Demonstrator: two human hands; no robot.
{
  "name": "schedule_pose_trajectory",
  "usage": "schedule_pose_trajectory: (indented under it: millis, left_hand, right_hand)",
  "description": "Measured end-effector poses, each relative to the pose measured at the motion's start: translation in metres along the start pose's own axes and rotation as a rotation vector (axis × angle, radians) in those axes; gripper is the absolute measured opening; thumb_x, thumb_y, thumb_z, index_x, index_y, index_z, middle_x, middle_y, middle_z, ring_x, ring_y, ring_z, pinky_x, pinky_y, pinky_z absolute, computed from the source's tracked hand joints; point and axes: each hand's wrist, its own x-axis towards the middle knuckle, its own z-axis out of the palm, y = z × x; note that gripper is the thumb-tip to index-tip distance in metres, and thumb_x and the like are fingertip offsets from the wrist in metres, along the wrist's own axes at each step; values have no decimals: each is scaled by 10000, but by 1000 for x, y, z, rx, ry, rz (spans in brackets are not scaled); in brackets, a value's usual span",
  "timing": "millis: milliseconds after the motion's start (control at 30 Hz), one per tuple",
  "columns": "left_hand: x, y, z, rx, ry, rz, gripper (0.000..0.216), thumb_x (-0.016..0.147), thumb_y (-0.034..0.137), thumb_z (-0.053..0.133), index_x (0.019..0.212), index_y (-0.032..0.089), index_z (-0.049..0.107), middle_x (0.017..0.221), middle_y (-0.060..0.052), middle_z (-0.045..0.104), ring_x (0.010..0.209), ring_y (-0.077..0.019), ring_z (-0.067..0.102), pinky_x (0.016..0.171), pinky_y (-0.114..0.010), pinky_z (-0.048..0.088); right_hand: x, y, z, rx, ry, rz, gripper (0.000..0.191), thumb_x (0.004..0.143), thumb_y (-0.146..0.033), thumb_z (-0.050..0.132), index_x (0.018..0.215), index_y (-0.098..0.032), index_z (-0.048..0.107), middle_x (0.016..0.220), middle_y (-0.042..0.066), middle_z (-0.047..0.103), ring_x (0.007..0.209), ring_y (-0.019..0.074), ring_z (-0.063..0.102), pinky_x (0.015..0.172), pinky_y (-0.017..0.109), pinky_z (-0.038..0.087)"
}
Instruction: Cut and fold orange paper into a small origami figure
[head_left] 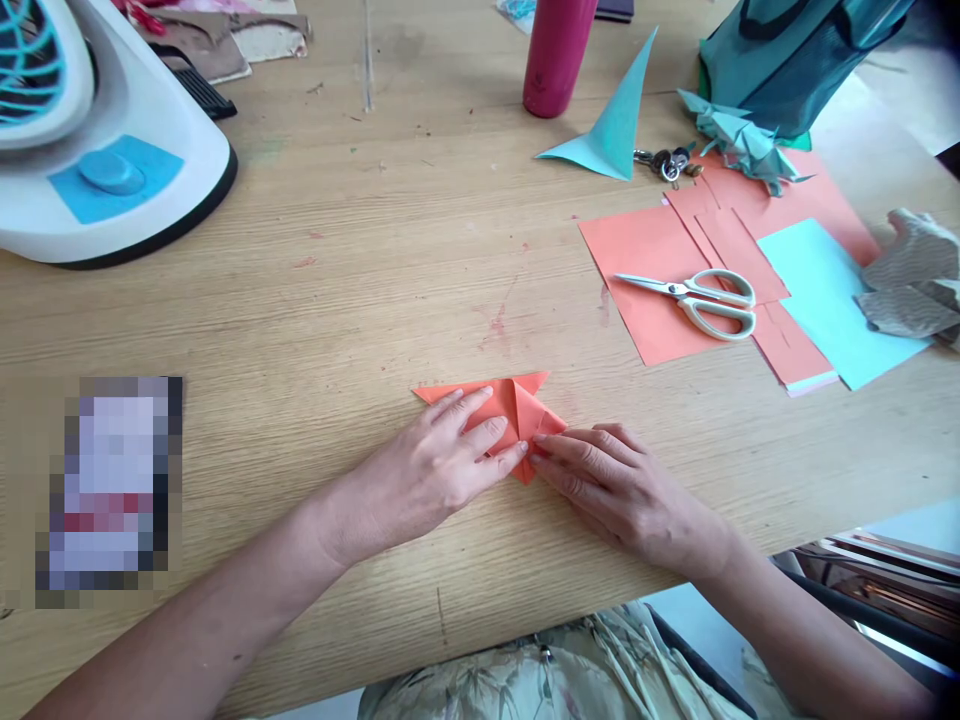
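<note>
Left forearm (255, 590) bare, reaching in from the lower left; left hand (439, 462) palm down, fingers (474, 405) spread and slightly bent. Right forearm (814, 620) bare, angled in from the lower right; right hand (630, 490) palm down, fingers bent, tips just beside the left hand's.

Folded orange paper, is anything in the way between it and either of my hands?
Nothing visible: your left hand lies on the folded orange paper and your right hand touches its right side. The scissors lie apart, beyond both hands.
</note>
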Motion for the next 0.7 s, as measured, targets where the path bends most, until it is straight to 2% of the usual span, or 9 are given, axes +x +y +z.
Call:
schedule_pose_trajectory:
  millis: [200,400,700]
  left_hand:
    - [0,0,1,-7,-1,-12,402,981,120,444,1360,171,569,1268,-110,621,1312,-344,500,1093,-508,474]
    - [0,0,0,-19,3,2,390,973,94,434,1327,152,585,1260,-111,613,1311,-346,487,1081,-504,481]
    - [-1,1,2,6,-2,2,400,957,89,469,1334,174,571,1254,-103,607,1331,-339,470,1089,-497,473]
  right_hand:
    - [-13,-11,0,27,-22,-34,352,1019,-103,399,1297,-30,602,1332,202,609,1122,292,547,888,439,460]
    - [-36,-40,6,108,-10,93,356,996,-78,447,1317,-2,580,1244,191,632,1084,270,540,889,412,451]
    - [-32,-50,15,111,25,162,393,956,-56,511,1347,-28,546,1119,171,639,961,255,549,799,406,474]
